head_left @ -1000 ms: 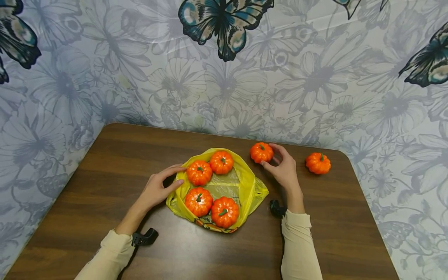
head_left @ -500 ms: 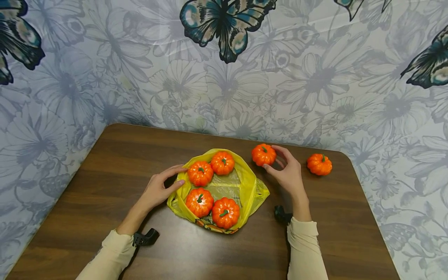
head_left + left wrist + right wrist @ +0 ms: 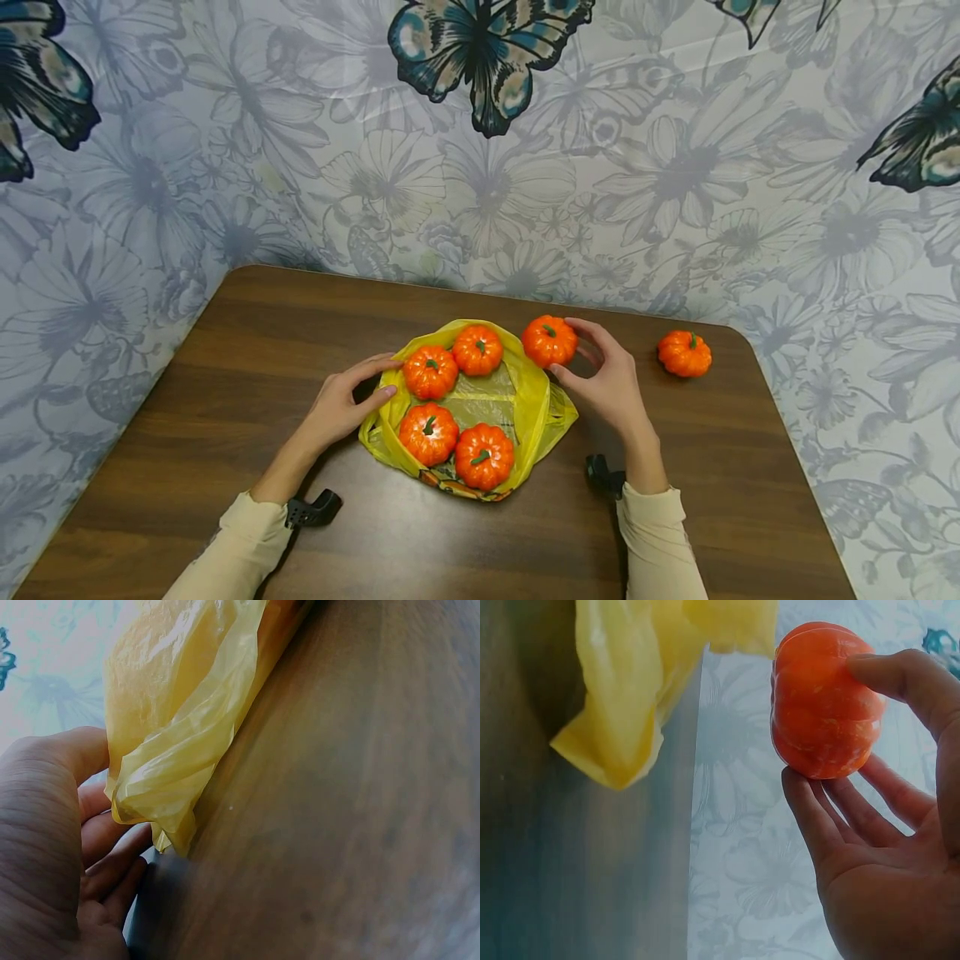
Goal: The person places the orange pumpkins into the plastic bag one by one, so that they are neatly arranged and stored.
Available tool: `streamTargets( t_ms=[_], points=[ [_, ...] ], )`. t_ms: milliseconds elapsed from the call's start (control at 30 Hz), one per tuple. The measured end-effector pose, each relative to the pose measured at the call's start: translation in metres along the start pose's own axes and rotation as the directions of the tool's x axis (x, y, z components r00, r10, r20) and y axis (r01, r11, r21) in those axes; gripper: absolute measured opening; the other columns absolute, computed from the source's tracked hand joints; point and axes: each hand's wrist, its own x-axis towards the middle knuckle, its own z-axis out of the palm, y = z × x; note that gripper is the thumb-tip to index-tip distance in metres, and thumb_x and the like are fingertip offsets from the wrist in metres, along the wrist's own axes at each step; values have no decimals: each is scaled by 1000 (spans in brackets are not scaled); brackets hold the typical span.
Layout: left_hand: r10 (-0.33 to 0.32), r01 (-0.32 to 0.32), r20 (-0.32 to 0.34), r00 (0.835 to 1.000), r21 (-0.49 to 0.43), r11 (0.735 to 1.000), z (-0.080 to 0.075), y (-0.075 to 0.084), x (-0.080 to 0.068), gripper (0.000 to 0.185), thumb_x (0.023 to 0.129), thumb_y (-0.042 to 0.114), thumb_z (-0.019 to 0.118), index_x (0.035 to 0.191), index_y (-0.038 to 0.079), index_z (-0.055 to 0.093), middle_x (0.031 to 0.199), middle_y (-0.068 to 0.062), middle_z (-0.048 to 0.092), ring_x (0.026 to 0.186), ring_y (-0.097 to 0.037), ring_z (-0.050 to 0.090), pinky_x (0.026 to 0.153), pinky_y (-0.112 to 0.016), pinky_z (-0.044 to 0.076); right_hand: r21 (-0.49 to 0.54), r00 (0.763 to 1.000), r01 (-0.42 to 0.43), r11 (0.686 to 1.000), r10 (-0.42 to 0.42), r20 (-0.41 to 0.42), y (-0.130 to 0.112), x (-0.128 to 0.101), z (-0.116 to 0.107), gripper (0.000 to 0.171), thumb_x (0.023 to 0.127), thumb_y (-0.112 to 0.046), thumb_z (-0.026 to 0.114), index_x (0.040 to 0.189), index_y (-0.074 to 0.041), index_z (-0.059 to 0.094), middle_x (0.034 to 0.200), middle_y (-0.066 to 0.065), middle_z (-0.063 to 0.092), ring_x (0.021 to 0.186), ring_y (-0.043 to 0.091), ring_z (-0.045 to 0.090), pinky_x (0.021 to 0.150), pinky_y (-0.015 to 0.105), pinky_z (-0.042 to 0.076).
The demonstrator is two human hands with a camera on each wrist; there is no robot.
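Observation:
A small orange toy pumpkin (image 3: pixel 550 341) with a green stem is pinched between the thumb and fingertips of my right hand (image 3: pixel 606 379). In the right wrist view the pumpkin (image 3: pixel 826 705) is up off the table, thumb on one side and fingers beneath. It overlaps the right rim of a yellow plastic bag (image 3: pixel 534 408) in the head view. Several similar pumpkins (image 3: pixel 484 457) lie inside the wide-mouthed bag. My left hand (image 3: pixel 341 402) holds the bag's left rim; the left wrist view has the thumb at the yellow plastic (image 3: pixel 176 727) and the other fingers loosely curled.
One more orange pumpkin (image 3: pixel 684 353) sits at the back right of the brown wooden table (image 3: pixel 225 375). A wall covering (image 3: pixel 480 192) with flowers and butterflies rises behind the table's far edge. Black wrist cameras (image 3: pixel 313 507) are strapped to both wrists.
My right hand first drifts slightly right with the pumpkin, then carries it left and a little toward me, to the bag's rim. The left hand and the bag stay put.

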Motion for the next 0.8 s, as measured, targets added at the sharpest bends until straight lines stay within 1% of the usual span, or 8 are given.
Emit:
streamTargets(
  t_ms=[33, 100, 267, 400, 500, 633, 733, 800],
  points=[
    [1, -1, -1, 1000, 3, 1000, 0, 0, 0, 42, 98, 24, 76, 139, 20, 69, 153, -11, 60, 141, -38, 56, 116, -65, 41, 0, 1000, 0, 1000, 0, 7, -1, -1, 1, 72, 83, 1, 87, 148, -5, 57, 149, 13, 59, 141, 33, 55, 111, 47, 49],
    [2, -2, -3, 1000, 6, 1000, 0, 0, 0, 42, 98, 24, 76, 139, 20, 69, 153, -11, 60, 141, -38, 56, 116, -65, 41, -16, 1000, -1, 1000, 1, 17, -5, -4, 3, 71, 84, -1, 87, 148, -6, 57, 149, 11, 60, 141, 31, 55, 111, 44, 49],
    [2, -2, -5, 1000, 8, 1000, 0, 0, -1, 42, 98, 24, 76, 139, 20, 69, 153, -11, 60, 141, -38, 56, 116, -65, 41, -26, 998, 37, 999, -36, 58, -13, -9, 7, 70, 85, -8, 88, 147, -17, 59, 148, 1, 61, 138, 20, 58, 111, 36, 50],
    [-5, 5, -4, 1000, 2, 1000, 1, -1, -3, 42, 98, 25, 76, 139, 22, 69, 153, -11, 60, 142, -38, 56, 117, -65, 40, -8, 991, 82, 997, -81, 105, -17, -12, 14, 71, 84, -7, 89, 148, -17, 58, 148, -1, 60, 137, 19, 59, 110, 34, 51],
    [-10, 10, -5, 1000, 1, 1000, 1, -1, -4, 42, 99, 25, 76, 139, 22, 69, 153, -11, 59, 142, -38, 55, 117, -65, 40, 8, 985, 93, 996, -93, 143, -19, -12, 20, 71, 84, -7, 89, 147, -16, 59, 147, -1, 61, 136, 19, 60, 110, 35, 52],
    [-15, 15, -6, 1000, 5, 1000, 3, -2, -4, 42, 99, 25, 76, 140, 23, 69, 154, -11, 59, 142, -38, 55, 117, -65, 40, 31, 976, 91, 995, -96, 194, -20, -14, 27, 70, 83, -8, 90, 146, -16, 60, 146, 0, 61, 133, 24, 63, 108, 43, 54],
    [-18, 18, -7, 1000, 3, 1000, 3, -2, -5, 42, 99, 26, 76, 140, 23, 69, 154, -10, 59, 143, -38, 54, 117, -65, 40, 39, 969, 86, 996, -92, 229, -20, -15, 30, 69, 83, -9, 90, 145, -17, 61, 145, 0, 62, 133, 24, 63, 108, 46, 54],
    [-18, 18, -7, 1000, 3, 1000, 4, -1, -5, 42, 99, 26, 76, 140, 23, 69, 154, -10, 59, 143, -38, 55, 117, -65, 40, 36, 964, 84, 996, -91, 251, -20, -16, 31, 69, 83, -11, 91, 144, -18, 61, 144, 0, 63, 134, 22, 61, 108, 45, 54]
  ],
)
